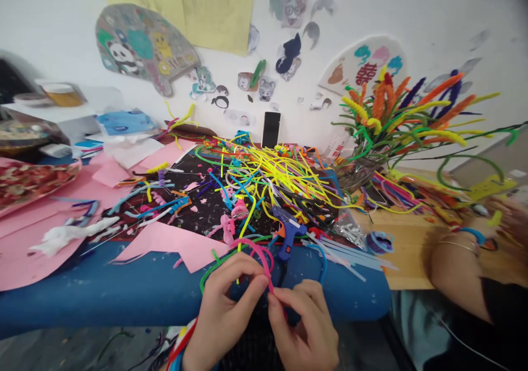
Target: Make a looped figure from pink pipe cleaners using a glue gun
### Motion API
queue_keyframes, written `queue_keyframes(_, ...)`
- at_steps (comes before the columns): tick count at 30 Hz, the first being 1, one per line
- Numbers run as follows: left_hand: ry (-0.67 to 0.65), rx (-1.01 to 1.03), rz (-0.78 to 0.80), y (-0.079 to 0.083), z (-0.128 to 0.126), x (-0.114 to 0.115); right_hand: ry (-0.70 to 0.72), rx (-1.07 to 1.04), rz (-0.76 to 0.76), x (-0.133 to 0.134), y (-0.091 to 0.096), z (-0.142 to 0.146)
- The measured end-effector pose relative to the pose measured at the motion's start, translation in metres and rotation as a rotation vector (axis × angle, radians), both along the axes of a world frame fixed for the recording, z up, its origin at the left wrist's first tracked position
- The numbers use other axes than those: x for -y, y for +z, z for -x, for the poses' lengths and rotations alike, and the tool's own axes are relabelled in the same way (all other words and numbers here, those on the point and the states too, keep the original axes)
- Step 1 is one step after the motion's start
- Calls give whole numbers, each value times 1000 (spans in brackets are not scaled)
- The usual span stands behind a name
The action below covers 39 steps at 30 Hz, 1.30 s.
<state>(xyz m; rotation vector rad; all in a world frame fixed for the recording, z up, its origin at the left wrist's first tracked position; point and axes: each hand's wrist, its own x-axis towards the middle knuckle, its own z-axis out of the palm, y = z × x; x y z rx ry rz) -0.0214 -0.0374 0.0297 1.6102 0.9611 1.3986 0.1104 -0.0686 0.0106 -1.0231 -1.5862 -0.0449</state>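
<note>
A bright pink pipe cleaner [260, 254], bent into a loop, is held between both hands at the front edge of the table. My left hand [231, 299] pinches it between thumb and forefinger. Just to the right, my right hand [303, 321] pinches its lower end with thumb and forefinger. Behind the fingers lies a blue glue gun [289, 232], touched by neither hand. A green pipe cleaner [205, 275] runs along the table edge beside my left hand. The far end of the pink strand below my right fingers is hidden.
Yellow pipe cleaners [284, 167] are heaped mid-table near an upright phone [271, 129]. Pink paper [169, 244] and white stuffing [70, 236] lie left. Clear glue sticks [344, 255] lie right, before a vase of pipe-cleaner flowers [396, 107]. Another person's arm [457, 266] reaches in at far right.
</note>
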Motion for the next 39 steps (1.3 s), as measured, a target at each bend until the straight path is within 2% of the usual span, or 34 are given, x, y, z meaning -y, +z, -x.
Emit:
queue_keyframes(4, -49, -56, 0, 3, 10, -4, 139, -49, 86, -3, -1, -3)
queue_keyframes(8, -231, -207, -39, 11, 18, -4, 349, -304, 415, -6, 6, -9)
queue_keyframes(10, -271, -230, -46, 14, 18, -3, 421, -426, 520, -7, 8, -10)
queue_keyframes(13, -206, -229, -108, 13, 12, 0, 475, -594, 574, -5, 4, -12)
queue_keyframes(17, -63, -279, -287, 9, 3, 6, 516, -702, 640, -3, -5, -14)
queue_keyframes(22, 119, -432, -496, 6, -3, 9, 509, -821, 603, -1, -6, -9)
queue_keyframes(24, 127, -491, -526, 5, -5, 8, 479, -850, 608, -1, -5, -7)
queue_keyframes(27, 65, -533, -523, 4, -8, 4, 433, -857, 596, 1, -6, -4)
queue_keyframes(34, -55, -259, -536, -10, -19, 0, 538, -923, 589, 10, -9, 13)
queue_keyframes(39, -143, 1, -477, -20, -23, 8, 481, -940, 576, 8, 2, 13)
